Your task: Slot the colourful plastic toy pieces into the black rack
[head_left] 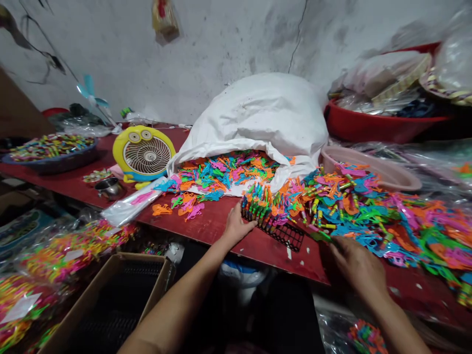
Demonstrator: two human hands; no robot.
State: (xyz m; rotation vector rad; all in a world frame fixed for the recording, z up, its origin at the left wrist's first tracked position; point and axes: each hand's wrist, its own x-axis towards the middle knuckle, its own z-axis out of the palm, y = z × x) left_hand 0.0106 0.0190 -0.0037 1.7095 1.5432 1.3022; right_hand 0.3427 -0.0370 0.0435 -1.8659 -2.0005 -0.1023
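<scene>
My left hand (238,225) grips the left end of a black grid rack (289,236), its thumb along the near side. Several small, colourful plastic pieces (258,201) stand upright in the rack's left part, while the cells at its right end show bare. To the right of the rack, my right hand (359,265) is closed on a small green plastic piece (320,237), which points toward the rack. A loose heap of bright plastic pieces and striped sticks (354,211) spreads behind and beside this hand.
A white sack (265,103) spills similar pieces onto the red table (206,226). Left of it stand a yellow fan (149,152), a metal cup (109,188) and a filled basin (51,164). A pink tray (387,172) and red tub (383,123) stand right. Below is a cardboard box (158,285).
</scene>
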